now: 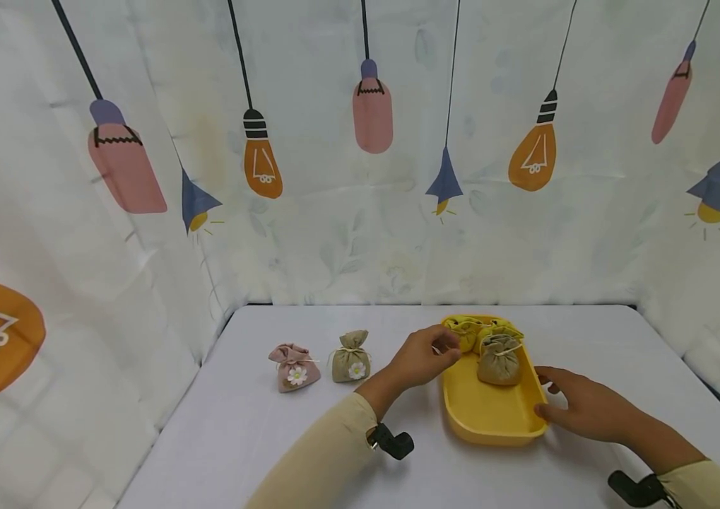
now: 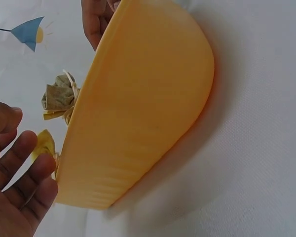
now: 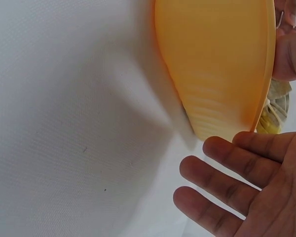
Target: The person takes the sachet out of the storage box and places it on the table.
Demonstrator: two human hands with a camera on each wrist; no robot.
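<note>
A yellow plastic tray (image 1: 487, 413) stands on the table, with a khaki drawstring pouch (image 1: 499, 364) and yellow drawstring pouches (image 1: 463, 332) toward its far end. My left hand (image 1: 420, 355) hovers at the tray's left rim beside the yellow pouches, fingers loosely bent and holding nothing. At the opposite side, my right hand (image 1: 595, 406) has its thumb at the right rim. In the right wrist view its fingers (image 3: 227, 182) extend, spread, beside the tray's outer wall. Part of the yellow pouches is hidden behind the khaki one.
Left of the tray, a pink pouch (image 1: 296, 369) and a beige-green pouch (image 1: 352, 358), each with a white flower, stand on the white-covered table (image 1: 239, 438). A printed curtain (image 1: 334, 240) surrounds the table's back and sides.
</note>
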